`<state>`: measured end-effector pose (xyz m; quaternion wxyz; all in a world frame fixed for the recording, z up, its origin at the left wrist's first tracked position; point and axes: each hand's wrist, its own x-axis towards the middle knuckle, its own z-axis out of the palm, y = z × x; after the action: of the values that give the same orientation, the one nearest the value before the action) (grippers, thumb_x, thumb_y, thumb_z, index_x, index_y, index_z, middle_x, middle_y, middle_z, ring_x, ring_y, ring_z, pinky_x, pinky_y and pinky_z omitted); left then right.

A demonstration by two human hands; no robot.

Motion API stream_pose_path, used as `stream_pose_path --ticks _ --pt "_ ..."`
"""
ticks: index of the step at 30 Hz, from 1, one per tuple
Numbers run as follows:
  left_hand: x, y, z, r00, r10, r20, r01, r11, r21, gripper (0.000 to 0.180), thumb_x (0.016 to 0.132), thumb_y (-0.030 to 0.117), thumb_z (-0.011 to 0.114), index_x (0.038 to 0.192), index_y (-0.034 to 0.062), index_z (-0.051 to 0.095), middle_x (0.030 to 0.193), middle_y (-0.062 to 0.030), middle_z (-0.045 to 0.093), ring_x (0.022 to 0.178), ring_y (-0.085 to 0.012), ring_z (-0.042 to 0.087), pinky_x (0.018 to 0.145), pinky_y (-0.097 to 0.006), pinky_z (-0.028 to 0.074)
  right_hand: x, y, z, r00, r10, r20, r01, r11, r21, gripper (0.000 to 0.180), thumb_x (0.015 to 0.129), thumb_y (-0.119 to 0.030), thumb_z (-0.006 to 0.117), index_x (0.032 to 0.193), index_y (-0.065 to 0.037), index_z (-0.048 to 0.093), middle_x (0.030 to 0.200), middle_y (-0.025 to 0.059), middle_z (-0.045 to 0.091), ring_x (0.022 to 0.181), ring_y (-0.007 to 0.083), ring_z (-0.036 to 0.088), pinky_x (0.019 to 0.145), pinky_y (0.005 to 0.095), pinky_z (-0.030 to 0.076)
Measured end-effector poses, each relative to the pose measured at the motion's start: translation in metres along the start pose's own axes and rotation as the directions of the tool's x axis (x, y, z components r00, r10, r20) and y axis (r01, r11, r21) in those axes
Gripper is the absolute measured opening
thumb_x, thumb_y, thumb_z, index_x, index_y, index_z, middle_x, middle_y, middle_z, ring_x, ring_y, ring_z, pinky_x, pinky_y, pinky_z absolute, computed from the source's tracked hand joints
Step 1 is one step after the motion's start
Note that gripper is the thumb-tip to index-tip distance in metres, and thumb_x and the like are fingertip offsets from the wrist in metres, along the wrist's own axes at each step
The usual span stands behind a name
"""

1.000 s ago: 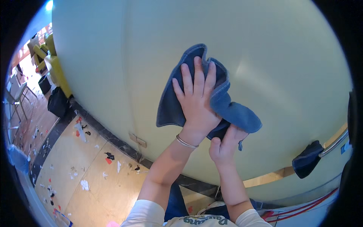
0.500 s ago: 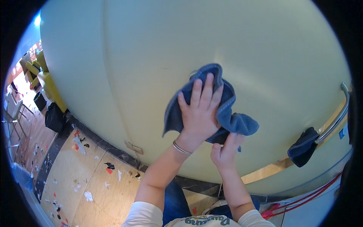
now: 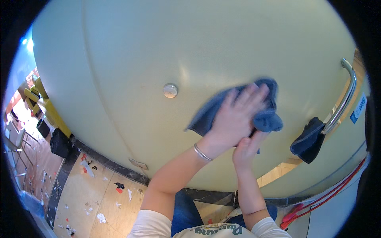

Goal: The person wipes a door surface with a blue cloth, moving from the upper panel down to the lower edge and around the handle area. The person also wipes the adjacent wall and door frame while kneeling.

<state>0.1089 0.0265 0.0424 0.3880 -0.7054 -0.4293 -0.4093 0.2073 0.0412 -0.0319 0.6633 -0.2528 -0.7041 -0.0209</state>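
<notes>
Here, a blue, stitched-edge fabric cloth (image 3: 210, 114) lies against a broad, pale green, smooth panel (image 3: 127, 51), right of a round, shiny metal knob (image 3: 170, 91). On it the left hand (image 3: 236, 119), slightly blurred, rests flat with fingers extended upward, a slim silver-coloured bracelet (image 3: 201, 152) round its wrist. Just below, the right hand (image 3: 248, 150) meets the cloth's bunched lower right part; its fingertips are partly hidden, so I cannot tell whether it grips. Farther right, a dark blue fabric piece (image 3: 307, 141) hangs at the lower end of a curved, polished metal handle (image 3: 350, 91). At lower left, white, red and black scraps lie on the beige tiled floor (image 3: 89, 190), and a black bag (image 3: 60, 142) sits beyond.
</notes>
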Motion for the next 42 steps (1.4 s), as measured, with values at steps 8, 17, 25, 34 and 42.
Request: stream_pose_path --ticks 8,17,25,34,42 --pt "0.009 -0.037 -0.025 0.925 -0.345 -0.162 0.370 0.912 0.174 0.069 0.074 0.037 0.061 0.138 0.0231 0.041 0.150 -0.0131 0.025 0.139 -0.0343 0.019 0.104 -0.057 0.016 0.044 -0.018 -0.008 0.946 -0.153 0.286 0.242 0.920 -0.308 0.066 0.079 -0.052 0.055 0.131 -0.014 0.047 0.137 0.0168 0.039 0.130 0.0488 0.021 0.100 0.0613 0.016" --pt "0.040 -0.009 -0.020 0.976 -0.192 -0.101 0.209 0.956 0.206 0.062 0.080 0.031 0.053 0.137 0.0119 0.042 0.148 -0.0141 0.028 0.137 -0.0337 0.024 0.104 -0.057 0.017 0.117 -0.026 -0.020 0.988 -0.150 -0.023 0.131 0.919 -0.371 0.058 0.080 -0.041 0.057 0.128 -0.010 0.049 0.140 0.0172 0.037 0.130 0.0511 0.020 0.101 0.0611 0.017" --pt "-0.013 0.028 0.005 0.975 -0.223 -0.004 0.223 0.973 0.059 0.058 0.080 0.034 0.055 0.130 0.0040 0.047 0.138 -0.0208 0.037 0.131 -0.0430 0.028 0.104 -0.057 0.018 0.123 -0.016 -0.039 0.954 -0.248 0.170 0.298 0.857 -0.421 0.039 0.077 -0.028 0.058 0.113 -0.013 0.060 0.138 0.0148 0.040 0.128 0.0495 0.025 0.101 0.0591 0.019" --pt "-0.056 0.050 0.022 0.960 -0.267 0.086 0.249 0.953 0.174 0.057 0.080 0.040 0.060 0.130 0.0148 0.050 0.146 -0.0230 0.026 0.133 -0.0445 0.020 0.100 -0.065 0.014 0.130 0.015 -0.054 0.971 -0.071 -0.230 -0.055 0.865 -0.499 0.053 0.079 -0.026 0.053 0.128 -0.006 0.047 0.142 0.0223 0.029 0.129 0.0550 0.017 0.102 0.0636 0.014" --pt "-0.086 0.053 0.030 0.937 -0.331 0.112 0.328 0.944 0.048 0.071 0.082 0.030 0.051 0.138 -0.0062 0.025 0.144 -0.0372 0.009 0.130 -0.0584 0.008 0.102 -0.067 0.008 0.053 0.036 -0.058 0.995 0.080 -0.056 -0.098 0.838 -0.537 0.062 0.078 -0.032 0.057 0.127 0.003 0.041 0.140 0.0296 0.022 0.128 0.0581 0.011 0.100 0.0672 0.013"
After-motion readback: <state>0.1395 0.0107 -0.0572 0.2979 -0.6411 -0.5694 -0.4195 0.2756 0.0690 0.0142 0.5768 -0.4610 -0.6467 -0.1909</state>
